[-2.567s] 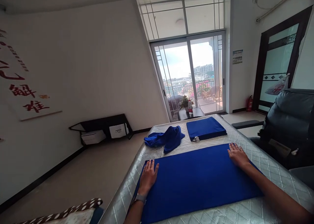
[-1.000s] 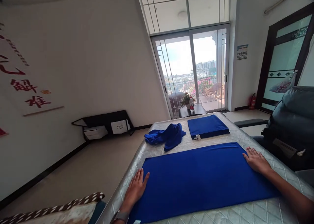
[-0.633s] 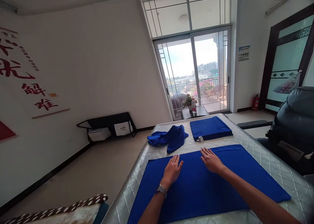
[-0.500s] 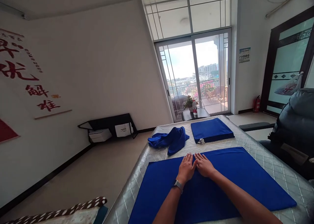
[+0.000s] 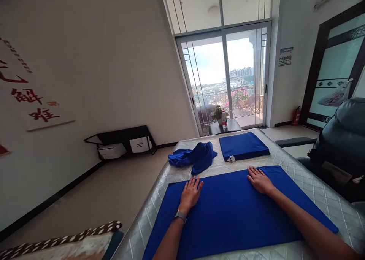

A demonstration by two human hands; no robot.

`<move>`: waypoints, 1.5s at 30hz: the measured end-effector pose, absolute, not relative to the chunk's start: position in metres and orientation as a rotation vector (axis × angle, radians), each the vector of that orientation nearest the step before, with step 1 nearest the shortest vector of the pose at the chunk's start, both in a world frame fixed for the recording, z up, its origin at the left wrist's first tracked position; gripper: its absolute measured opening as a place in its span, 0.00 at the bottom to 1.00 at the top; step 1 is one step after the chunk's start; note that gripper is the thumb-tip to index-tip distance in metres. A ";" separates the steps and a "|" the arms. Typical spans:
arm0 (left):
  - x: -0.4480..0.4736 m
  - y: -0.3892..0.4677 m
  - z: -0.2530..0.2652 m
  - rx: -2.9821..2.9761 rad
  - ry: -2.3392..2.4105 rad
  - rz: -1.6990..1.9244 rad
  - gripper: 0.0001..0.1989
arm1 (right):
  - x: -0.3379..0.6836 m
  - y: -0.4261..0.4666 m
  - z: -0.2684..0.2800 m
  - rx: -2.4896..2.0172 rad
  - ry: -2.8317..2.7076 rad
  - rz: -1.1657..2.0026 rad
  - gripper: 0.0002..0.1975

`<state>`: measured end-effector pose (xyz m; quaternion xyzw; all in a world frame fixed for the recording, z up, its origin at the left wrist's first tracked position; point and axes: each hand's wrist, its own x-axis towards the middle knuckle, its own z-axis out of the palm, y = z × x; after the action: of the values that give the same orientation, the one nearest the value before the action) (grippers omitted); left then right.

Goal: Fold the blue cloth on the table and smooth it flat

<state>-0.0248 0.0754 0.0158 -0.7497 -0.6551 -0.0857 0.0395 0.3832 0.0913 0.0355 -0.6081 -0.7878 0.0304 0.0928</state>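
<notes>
A blue cloth lies spread out flat on the silvery quilted mattress. My left hand rests flat on it near the far left corner, fingers stretched out, with a watch on the wrist. Toward the far right part of the same cloth lies my right hand, palm down and fingers extended. Just beyond my left hand sits a crumpled blue cloth. A neat stack of folded blue cloths with a white tag on its near edge lies beyond the spread cloth, to the right.
A dark armchair stands right of the mattress. Behind the far end is a small table with a plant and a bottle. A black rack stands by the left wall. Spotted fabric lies at lower left.
My hands have slid apart across the spread cloth from its far middle, the left hand toward the left and the right hand toward the right. The camera view has shifted slightly.
</notes>
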 end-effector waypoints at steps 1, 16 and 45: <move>-0.045 0.075 0.014 -2.246 -2.049 -0.239 0.29 | 0.408 0.094 0.031 -1.901 -2.294 0.076 0.30; -0.139 0.081 -0.004 -1.915 -2.331 -0.305 0.34 | 0.506 0.111 -0.003 -2.178 -2.015 -0.043 0.37; 0.123 0.010 0.009 -2.598 -1.677 -0.454 0.33 | 0.271 0.001 0.019 -1.503 -2.495 -0.031 0.32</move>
<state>0.1229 0.0103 0.0089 -0.8313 -0.5365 -0.1453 0.0083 0.2706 0.0014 0.0190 -0.5125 -0.8510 -0.0106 0.1140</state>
